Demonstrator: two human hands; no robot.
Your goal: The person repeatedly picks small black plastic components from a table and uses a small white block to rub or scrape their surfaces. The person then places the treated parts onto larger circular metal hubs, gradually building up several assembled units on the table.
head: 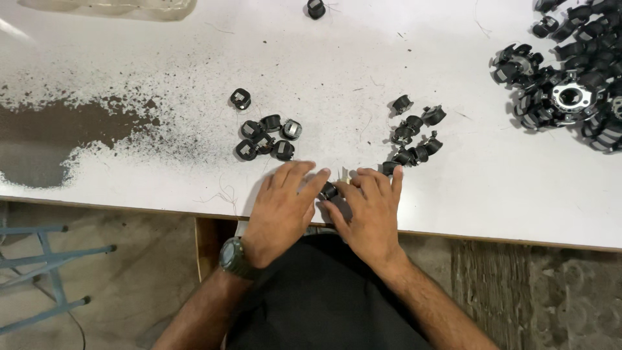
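Observation:
My left hand (282, 209) and my right hand (368, 209) rest palm-down at the near edge of a white table (363, 58). Between their fingertips sits one small black round part (329, 190), pinched by both hands. A watch is on my left wrist. Just beyond my left hand lies a cluster of several similar black parts (265, 136). Another cluster of several black parts (414, 136) lies beyond my right hand, its nearest piece touching my right fingertips.
A big heap of black and metal ring-shaped parts (570, 78) fills the far right. One lone black part (315, 8) sits at the far edge. Worn, dark patches (58, 129) mark the table's left side. A blue metal frame (45, 272) stands on the floor at left.

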